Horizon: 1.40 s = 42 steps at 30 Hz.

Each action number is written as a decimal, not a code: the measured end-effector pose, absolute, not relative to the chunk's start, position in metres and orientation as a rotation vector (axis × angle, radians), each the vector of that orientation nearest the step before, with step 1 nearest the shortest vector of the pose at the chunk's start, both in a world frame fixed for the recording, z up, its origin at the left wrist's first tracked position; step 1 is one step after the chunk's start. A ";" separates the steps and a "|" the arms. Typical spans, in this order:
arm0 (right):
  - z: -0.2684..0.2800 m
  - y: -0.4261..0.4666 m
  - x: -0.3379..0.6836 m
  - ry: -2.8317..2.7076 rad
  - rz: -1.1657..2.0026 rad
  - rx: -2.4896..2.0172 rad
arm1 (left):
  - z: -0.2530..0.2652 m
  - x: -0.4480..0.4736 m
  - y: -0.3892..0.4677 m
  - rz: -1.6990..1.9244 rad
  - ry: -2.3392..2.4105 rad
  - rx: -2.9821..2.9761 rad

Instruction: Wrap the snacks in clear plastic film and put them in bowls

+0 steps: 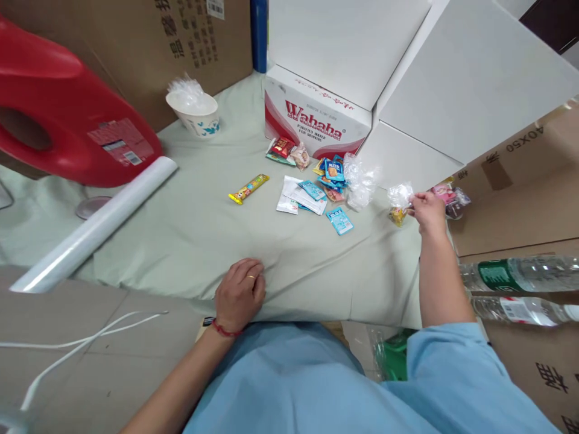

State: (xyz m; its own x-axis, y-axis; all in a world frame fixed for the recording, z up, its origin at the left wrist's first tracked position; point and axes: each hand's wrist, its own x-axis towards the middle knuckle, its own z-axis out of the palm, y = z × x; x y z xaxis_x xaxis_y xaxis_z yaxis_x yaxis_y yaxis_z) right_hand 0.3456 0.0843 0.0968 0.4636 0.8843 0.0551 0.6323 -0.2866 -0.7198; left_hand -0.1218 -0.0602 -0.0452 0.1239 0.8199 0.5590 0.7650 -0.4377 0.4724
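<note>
At the right end of the cloth-covered table, my right hand (427,211) pinches a small clear plastic bag (400,196) with something in a yellow wrapper at its bottom. Just behind that hand lie pink and clear snack packets (447,196), partly covered by it. My left hand (239,292) rests at the table's front edge, fingers loosely curled and nothing visible in them. Between the hands and farther back are a pile of blue snack packets (333,170), crumpled clear plastic bags (360,181), white sachets (289,196), a single blue packet (339,221) and a yellow snack bar (248,188).
A Wahaba-printed water box (316,114) stands at the back, with red and beige packets (287,152) before it. To the left are a paper cup (196,114), a red jug (67,108) and a white roll (97,223). Plastic bottles (525,274) lie right.
</note>
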 end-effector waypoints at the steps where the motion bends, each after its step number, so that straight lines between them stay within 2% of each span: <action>1: 0.090 0.068 0.338 -1.197 0.528 -1.966 | -0.042 -0.122 -0.062 1.273 1.604 2.224; 2: 0.081 0.050 0.327 -1.129 0.599 -1.900 | -0.038 -0.120 -0.064 1.304 1.586 2.128; 4: 0.059 0.012 0.293 -0.856 0.940 -1.606 | -0.029 -0.115 -0.070 1.254 1.530 1.906; 7: 0.029 -0.037 0.227 -0.671 1.303 -1.400 | -0.012 -0.097 -0.074 0.963 1.340 1.532; 12: 0.010 -0.069 0.142 -0.609 1.602 -1.225 | 0.007 -0.066 -0.064 0.724 1.031 1.010; 18: 0.008 -0.061 0.117 -0.825 1.609 -1.292 | 0.005 -0.064 -0.062 0.856 0.928 0.853; 24: 0.021 -0.066 0.115 -1.270 1.130 -1.407 | -0.001 -0.071 -0.067 0.938 1.069 0.850; 28: 0.028 -0.069 0.106 -1.514 1.246 -1.331 | 0.003 -0.071 -0.067 0.960 1.042 0.952; 37: 0.019 -0.063 0.119 -0.900 1.483 -1.298 | 0.000 -0.087 -0.067 0.980 1.061 0.799; 42: 0.020 -0.064 0.112 -0.679 1.552 -1.268 | 0.002 -0.083 -0.074 1.074 1.121 1.138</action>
State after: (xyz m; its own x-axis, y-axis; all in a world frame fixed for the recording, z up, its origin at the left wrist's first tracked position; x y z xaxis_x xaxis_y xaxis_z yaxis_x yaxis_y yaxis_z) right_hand 0.1120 -0.0636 0.0199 0.0269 0.9191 -0.3932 -0.3354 -0.3622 -0.8697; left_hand -0.0834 -0.0745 0.0015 0.1238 0.9870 -0.1020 -0.0594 0.1100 0.9922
